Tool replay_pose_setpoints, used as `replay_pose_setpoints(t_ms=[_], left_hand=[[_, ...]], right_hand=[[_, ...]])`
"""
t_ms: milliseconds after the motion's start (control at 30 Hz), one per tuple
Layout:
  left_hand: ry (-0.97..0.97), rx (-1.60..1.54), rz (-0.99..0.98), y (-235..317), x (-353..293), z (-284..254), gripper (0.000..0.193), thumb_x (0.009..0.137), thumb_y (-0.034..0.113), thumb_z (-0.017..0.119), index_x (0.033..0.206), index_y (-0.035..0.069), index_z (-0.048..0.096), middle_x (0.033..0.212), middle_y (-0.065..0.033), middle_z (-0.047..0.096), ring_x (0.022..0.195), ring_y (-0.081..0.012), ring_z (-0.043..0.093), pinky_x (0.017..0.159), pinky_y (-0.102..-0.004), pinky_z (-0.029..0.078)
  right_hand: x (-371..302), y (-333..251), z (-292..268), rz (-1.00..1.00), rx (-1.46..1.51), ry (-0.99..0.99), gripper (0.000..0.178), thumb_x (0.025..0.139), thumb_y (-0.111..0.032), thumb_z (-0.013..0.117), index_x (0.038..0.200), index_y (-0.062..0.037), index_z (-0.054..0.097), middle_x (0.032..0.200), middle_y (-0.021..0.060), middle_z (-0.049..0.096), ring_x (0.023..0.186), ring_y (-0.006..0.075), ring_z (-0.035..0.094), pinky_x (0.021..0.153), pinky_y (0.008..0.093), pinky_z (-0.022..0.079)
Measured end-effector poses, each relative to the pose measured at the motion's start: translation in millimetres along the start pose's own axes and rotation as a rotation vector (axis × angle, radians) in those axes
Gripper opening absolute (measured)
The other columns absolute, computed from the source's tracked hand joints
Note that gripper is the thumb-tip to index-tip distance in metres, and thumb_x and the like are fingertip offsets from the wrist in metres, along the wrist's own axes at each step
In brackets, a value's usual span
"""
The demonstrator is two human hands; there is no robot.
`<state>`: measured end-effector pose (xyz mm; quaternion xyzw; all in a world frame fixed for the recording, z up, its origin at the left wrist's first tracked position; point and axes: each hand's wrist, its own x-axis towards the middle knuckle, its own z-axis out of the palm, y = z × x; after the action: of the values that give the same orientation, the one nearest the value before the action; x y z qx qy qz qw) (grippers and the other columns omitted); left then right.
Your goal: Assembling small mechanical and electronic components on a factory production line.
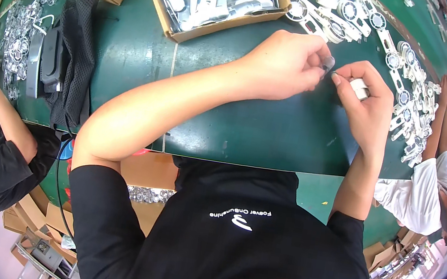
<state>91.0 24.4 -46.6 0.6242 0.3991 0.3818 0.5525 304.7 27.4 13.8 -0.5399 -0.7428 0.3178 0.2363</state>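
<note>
While both hands meet over the green table (249,126), the left hand (284,67) pinches a small grey part (327,62), and the right hand (367,101) curls round a white piece (359,88), fingertips together for fitting

Both bare forearms reach up from the lower edge toward upper centre-right of the frame; left hand (284,67) curled, fingertips pinched together; right hand (365,100) just beside it, fingers bent, thumb and forefinger nearly meeting the left fingertips.
</note>
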Motion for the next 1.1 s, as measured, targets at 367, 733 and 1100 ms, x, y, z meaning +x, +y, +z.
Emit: replay_pose_setpoints(t_ms=[367, 733, 1100], left_hand=[[0.027, 0.166, 0.189, -1.8, -6.4, 2.8, 0.019, 0.096, 0.006, 0.071, 0.113, -0.002, 0.066, 0.094, -0.0118, 0.076, 0.083, -0.016, 0.076, 0.077, -0.0316, 0.062], [-0.08, -0.171, -0.029, -0.7, 0.8, -6.5, 0.016, 0.102, 0.013, 0.066, 0.109, -0.002, 0.068, 0.092, -0.0113, 0.078, 0.078, -0.0163, 0.077, 0.07, -0.0322, 0.061], [-0.033, -0.396, -0.156, 6.0, 4.1, -11.8, 0.02, 0.108, 0.014, 0.058, 0.121, -0.001, 0.06, 0.112, -0.0171, 0.076, 0.084, -0.0175, 0.075, 0.068, -0.029, 0.061]], right_hand=[[15.5, -1.0, -4.5, 0.085, 0.058, -0.132, 0.023, 0.085, -0.009, 0.084, 0.1, -0.0018, 0.068, 0.082, -0.0016, 0.066, 0.075, 0.0067, 0.058, 0.067, 0.0254, 0.049], [17.4, 12.5, -32.1, 0.105, 0.319, -0.163, 0.043, 0.093, -0.01, 0.079, 0.133, -0.0026, 0.066, 0.112, -0.0005, 0.068, 0.093, 0.0066, 0.061, 0.077, 0.0237, 0.051], [30.0, 22.7, -15.8, -0.053, 0.914, 0.031, 0.039, 0.112, -0.015, 0.052, 0.146, 0.004, 0.053, 0.133, 0.023, 0.069, 0.124, 0.0388, 0.068, 0.114, 0.0506, 0.052]])
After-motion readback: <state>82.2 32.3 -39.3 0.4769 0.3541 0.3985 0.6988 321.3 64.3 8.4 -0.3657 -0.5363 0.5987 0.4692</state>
